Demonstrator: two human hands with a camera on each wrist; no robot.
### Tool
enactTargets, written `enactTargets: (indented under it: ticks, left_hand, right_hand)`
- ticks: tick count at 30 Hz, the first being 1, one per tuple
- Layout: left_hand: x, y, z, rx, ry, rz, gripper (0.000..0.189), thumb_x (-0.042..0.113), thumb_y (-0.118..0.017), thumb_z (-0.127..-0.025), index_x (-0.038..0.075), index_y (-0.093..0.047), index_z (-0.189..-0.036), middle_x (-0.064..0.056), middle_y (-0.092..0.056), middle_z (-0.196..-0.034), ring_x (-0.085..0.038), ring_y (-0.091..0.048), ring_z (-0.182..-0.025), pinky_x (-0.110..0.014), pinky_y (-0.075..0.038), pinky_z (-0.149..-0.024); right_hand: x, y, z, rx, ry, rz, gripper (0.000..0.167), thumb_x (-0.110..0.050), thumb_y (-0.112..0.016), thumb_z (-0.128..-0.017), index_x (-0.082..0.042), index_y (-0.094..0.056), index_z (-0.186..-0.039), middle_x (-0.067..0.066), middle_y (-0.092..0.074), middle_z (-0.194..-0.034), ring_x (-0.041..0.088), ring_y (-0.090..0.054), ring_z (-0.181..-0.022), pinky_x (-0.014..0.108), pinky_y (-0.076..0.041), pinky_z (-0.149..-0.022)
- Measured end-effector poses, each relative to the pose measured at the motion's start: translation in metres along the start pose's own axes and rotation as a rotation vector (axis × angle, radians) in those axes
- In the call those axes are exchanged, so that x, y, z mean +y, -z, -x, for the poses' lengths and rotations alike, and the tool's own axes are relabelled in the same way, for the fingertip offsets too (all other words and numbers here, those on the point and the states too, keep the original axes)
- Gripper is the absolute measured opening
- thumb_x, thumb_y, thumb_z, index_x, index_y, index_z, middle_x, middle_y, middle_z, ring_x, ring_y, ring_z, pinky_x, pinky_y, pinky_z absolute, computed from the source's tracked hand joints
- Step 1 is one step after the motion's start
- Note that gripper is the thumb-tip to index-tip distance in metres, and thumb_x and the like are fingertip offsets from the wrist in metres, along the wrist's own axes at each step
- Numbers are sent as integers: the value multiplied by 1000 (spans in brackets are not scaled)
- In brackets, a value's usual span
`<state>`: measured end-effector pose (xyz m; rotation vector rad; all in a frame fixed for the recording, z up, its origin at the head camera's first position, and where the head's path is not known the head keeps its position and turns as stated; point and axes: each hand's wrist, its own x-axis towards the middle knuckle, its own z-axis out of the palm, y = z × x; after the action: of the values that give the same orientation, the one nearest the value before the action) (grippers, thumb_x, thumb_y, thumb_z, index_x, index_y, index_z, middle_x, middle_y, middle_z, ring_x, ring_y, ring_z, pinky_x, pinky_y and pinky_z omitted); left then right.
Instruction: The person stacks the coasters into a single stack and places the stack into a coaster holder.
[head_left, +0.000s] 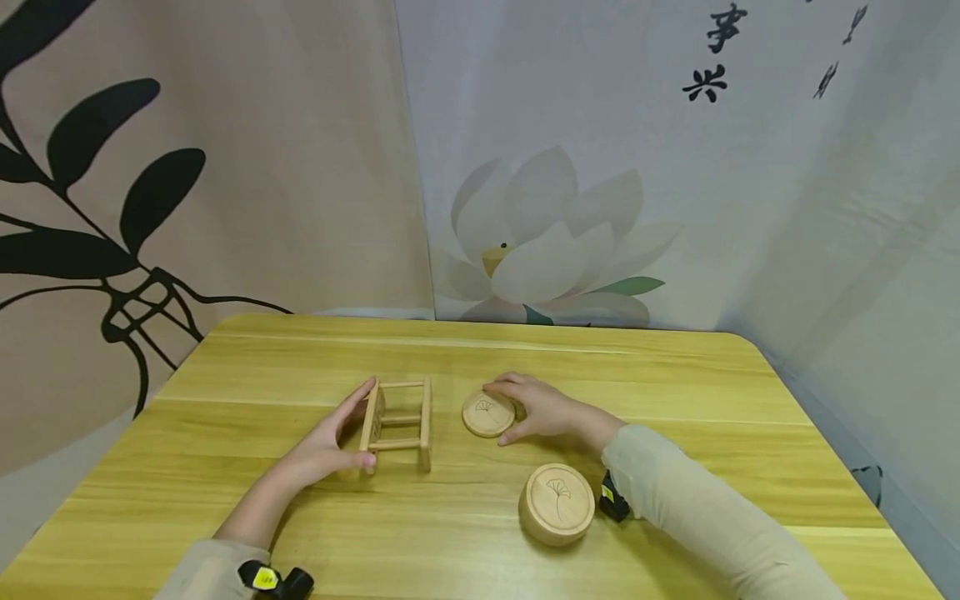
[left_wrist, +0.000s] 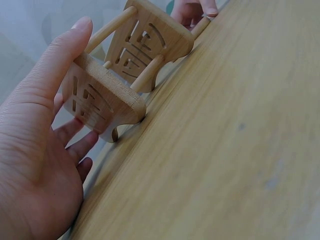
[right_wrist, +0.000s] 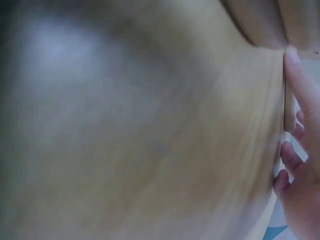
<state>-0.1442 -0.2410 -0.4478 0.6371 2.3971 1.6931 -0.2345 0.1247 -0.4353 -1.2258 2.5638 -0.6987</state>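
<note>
L hand [head_left: 322, 450] grips wooden rack [head_left: 402, 421] on desk [head_left: 360, 533], R hand [head_left: 546, 408] w/ fingers [head_left: 504, 386] curled round nearby coaster's [head_left: 486, 414] edge: prob. pick-up step, next move likely needing steady pinch + lift.

The rack [head_left: 426, 423] stands on the desk [head_left: 300, 358], left of the middle, with the left hand [head_left: 322, 446] around its left side. Well to its right, the disc [head_left: 483, 417] lies within the right hand [head_left: 543, 408], which reaches in from the right. The cylinder [head_left: 557, 504] sits nearer and farther right. Hangings [head_left: 600, 125] rise beyond the far edge.
</note>
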Motion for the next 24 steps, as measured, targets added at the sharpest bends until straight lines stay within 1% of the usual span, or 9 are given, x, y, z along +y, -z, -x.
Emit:
enactTargets:
  ticks: [4,7,9,16,24]
  left_hand:
    - [0,0,0,8,14,-11,109,7,-82,-74,33,-13,-154,-22,-31,-149,-41,-24,-136,-72,-5,-101]
    - [0,0,1,11,19,-19,108,8,-81,-74,36,-13,-154,-22,-30,-149,-42,-23,-136,-72,-5,-101]
    - [0,-1,1,11,18,-20,108,8,-81,-74,36,-13,-154,-22,-30,-150,-42,-23,-136,-73,-5,-101]
    - [-2,0,-1,-5,-23,-3,107,9,-81,-75,35,-14,-154,-22,-29,-150,-41,-24,-136,-72,-7,-101]
    - [-1,0,-1,-4,-23,1,107,9,-81,-75,36,-13,-154,-22,-29,-150,-41,-24,-136,-73,-6,-101]
  right_hand:
    - [0,-1,0,6,6,1,86,-40,-81,-75,-7,-43,-144,9,-44,-139,27,-41,-127,43,-32,-106]
    - [0,-1,0,9,1,-4,85,-40,-81,-75,-7,-43,-144,10,-44,-139,27,-41,-127,43,-31,-107]
    - [0,-1,1,11,1,-18,85,-39,-81,-75,-7,-43,-144,10,-44,-139,27,-41,-127,44,-32,-106]
    - [3,-2,2,14,10,-52,84,-37,-80,-76,-6,-42,-144,9,-44,-137,25,-42,-125,42,-33,-106]
    - [6,-2,5,15,-11,-141,82,-31,-79,-78,-7,-40,-146,6,-40,-139,20,-42,-123,38,-36,-102]
